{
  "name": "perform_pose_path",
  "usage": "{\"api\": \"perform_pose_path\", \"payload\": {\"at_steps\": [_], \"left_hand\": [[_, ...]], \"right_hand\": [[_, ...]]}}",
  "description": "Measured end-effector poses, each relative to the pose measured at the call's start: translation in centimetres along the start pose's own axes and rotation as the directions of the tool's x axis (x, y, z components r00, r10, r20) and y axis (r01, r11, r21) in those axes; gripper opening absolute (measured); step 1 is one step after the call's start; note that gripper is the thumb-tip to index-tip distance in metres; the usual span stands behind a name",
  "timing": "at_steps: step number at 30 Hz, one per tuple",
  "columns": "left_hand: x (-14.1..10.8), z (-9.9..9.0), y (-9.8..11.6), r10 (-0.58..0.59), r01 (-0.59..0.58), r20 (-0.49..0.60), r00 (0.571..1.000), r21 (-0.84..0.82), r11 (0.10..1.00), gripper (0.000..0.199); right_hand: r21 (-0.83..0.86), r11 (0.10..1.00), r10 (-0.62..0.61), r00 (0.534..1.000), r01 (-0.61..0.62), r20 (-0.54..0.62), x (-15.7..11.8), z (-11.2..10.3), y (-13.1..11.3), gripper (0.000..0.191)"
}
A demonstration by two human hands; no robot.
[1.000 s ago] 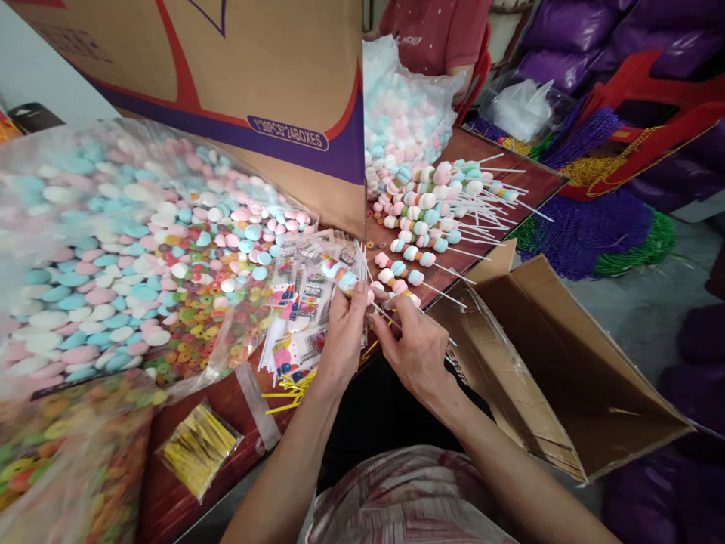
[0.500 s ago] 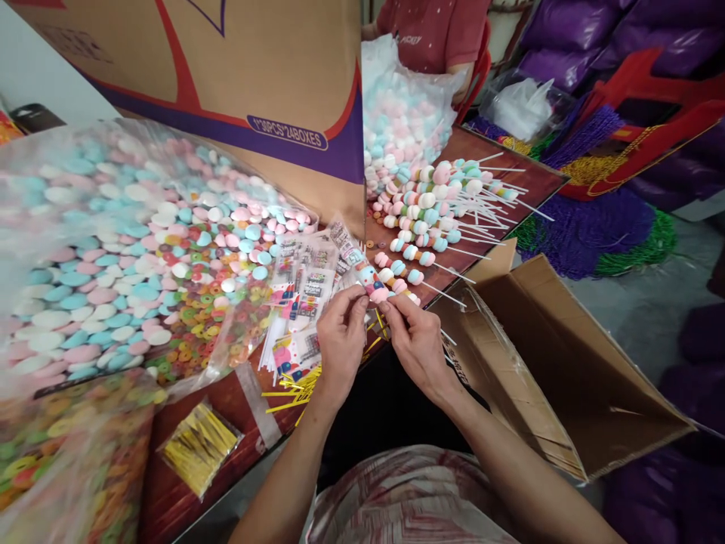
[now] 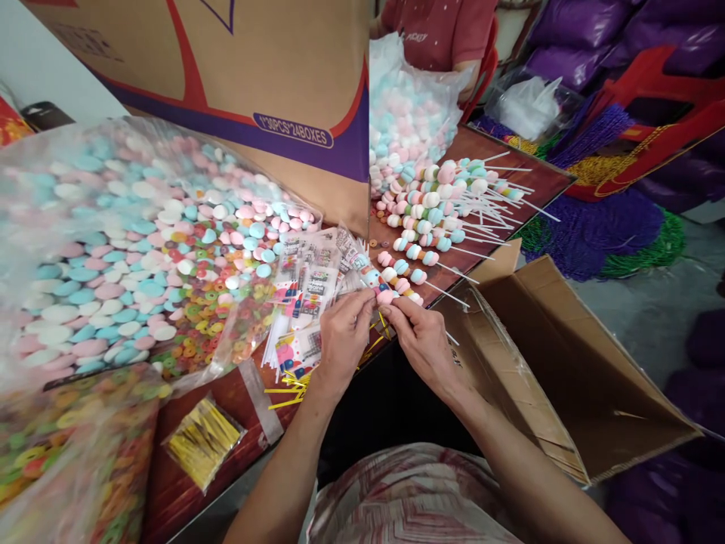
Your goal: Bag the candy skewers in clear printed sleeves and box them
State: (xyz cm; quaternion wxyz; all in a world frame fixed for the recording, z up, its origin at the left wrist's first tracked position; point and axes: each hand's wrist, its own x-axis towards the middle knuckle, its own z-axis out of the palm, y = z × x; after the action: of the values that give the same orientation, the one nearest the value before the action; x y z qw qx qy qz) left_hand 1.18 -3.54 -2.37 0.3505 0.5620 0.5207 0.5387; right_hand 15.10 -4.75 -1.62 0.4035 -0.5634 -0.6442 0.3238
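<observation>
Both bare forearms slant inward and forward from the person's body, wrists slightly bent, so that the hands meet over the near edge of the dark red-brown glossy table (image 3: 161,491). The left hand (image 3: 347,325) and the right hand (image 3: 424,332) have their backs mostly upward and their fingers curled. Their thumbs and forefingers are pinched almost tip to tip on the near end of a slim, clear printed plastic sleeve with pink, blue and white marshmallows inside (image 3: 372,280). This sleeve points away from the hands, in toward the table's middle; its far end lies beside a spread of flat, clear printed plastic wrappers (image 3: 318,283), which are just left of it.

Just right of the sleeve begins a heap of pastel marshmallow skewers on white sticks (image 3: 433,215), most sticks turned toward the table's right edge. Shiny yellow twist ties (image 3: 291,389) lie at the near edge, left of the left hand. A large clear plastic bag of pastel marshmallows (image 3: 107,283) covers the table's left part. Beyond the wrappers stands a big brown cardboard carton with a purple band (image 3: 254,68).
</observation>
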Motion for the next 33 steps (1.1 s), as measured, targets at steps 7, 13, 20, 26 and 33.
{"api": "perform_pose_path", "payload": {"at_steps": [7,13,20,26,33], "left_hand": [[0.2,-0.2,-0.3,0.299,-0.326,0.130,0.945,0.327,0.887,0.011],[0.3,-0.8,0.1,0.316,-0.392,0.250,0.915,0.366,0.844,0.011],[0.1,-0.9,0.0,0.316,-0.408,0.305,0.898,0.311,0.859,0.011],[-0.7,-0.2,-0.1,0.374,-0.441,0.253,0.892,0.312,0.841,0.011],[-0.6,0.2,-0.4,0.211,-0.225,0.089,0.974,0.216,0.950,0.007]], "right_hand": [[0.017,0.998,0.055,0.998,-0.054,-0.038,0.1,0.3,0.2,0.039],[-0.122,0.987,0.092,0.993,-0.100,-0.076,0.2,0.1,0.1,0.044],[-0.388,0.919,0.008,0.986,-0.072,-0.165,0.4,0.1,-0.3,0.044],[-0.527,0.848,-0.184,0.963,0.053,-0.199,0.6,0.8,-0.5,0.044],[-0.241,0.961,-0.130,0.990,0.138,0.045,0.4,-0.7,-1.7,0.032]]}}
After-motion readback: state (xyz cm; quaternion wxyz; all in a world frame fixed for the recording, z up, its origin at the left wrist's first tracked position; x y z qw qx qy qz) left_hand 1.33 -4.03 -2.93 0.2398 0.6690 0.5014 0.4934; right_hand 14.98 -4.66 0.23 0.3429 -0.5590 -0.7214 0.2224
